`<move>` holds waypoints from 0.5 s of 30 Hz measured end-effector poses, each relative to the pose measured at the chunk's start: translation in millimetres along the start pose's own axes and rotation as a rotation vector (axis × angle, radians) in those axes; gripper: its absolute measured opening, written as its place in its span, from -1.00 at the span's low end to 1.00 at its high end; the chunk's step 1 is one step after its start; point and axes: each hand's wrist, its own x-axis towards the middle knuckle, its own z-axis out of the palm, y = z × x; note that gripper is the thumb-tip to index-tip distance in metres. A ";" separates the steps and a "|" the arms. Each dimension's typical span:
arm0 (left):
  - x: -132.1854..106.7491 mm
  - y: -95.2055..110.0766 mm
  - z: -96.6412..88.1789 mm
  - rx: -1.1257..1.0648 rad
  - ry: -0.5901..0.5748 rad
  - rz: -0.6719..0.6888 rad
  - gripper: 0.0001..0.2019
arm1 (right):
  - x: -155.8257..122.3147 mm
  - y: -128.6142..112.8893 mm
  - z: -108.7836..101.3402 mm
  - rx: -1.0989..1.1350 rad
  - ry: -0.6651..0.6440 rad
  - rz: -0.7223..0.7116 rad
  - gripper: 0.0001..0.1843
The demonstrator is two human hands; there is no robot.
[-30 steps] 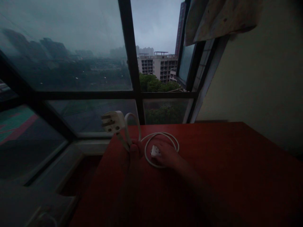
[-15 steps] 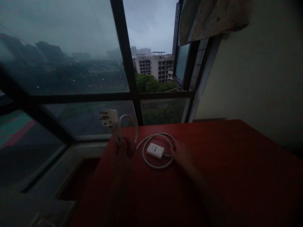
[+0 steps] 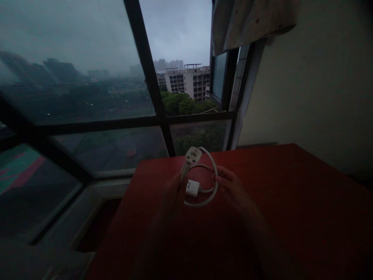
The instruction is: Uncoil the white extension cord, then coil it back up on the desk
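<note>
With fingers of the left hand [image 3: 173,188] apparently closed around the white cord [image 3: 201,204] at nine o'clock of its loop, below the plug [image 3: 193,154] raised at eleven; with the socket block [image 3: 192,188] inside, toward eight; with fingers of the right hand [image 3: 233,186] pinching the cord at three, over the red worktop [image 3: 276,186]. Seemingly mid-coiling, probably needing a steady left-hand hold for another turn.

Left hand [image 3: 172,189]: holds the white cord [image 3: 216,168] just below the plug
Right hand [image 3: 233,187]: pinches the cord's looped right side
Plug [image 3: 193,155]: raised above the socket block
Socket block [image 3: 192,188]: white, framed by the loop
Table [image 3: 291,194]: red-brown, beneath both hands
Window [image 3: 87,97]: dark-framed, buildings [image 3: 192,82] and trees [image 3: 183,103] outside
</note>
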 end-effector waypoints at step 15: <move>21.0 -6.0 -26.1 -0.543 0.184 -0.474 -0.80 | -36.4 23.3 73.8 -0.617 -0.545 -0.360 -0.88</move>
